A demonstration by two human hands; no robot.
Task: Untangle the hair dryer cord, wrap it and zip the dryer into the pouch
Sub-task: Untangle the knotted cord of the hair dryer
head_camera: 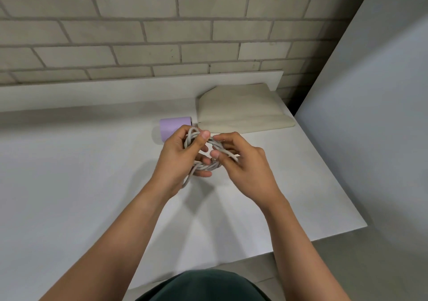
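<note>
A grey-white cord [209, 164] is bundled in several loops between both hands above the white table [69, 185]. My left hand [179, 161] grips the left side of the loops, thumb pressed on top. My right hand [245, 161] pinches the strands on the right side. Just behind my left hand lies the lilac hair dryer [172, 124], its lower part hidden by my fingers. A beige fabric pouch [240, 109] lies flat at the back right of the table, beside the dryer.
A brick wall [162, 27] rises behind a low white ledge [139, 87]. The table's right edge runs diagonally past a grey panel [375, 115]. Its front edge sits above a grey floor [347, 266].
</note>
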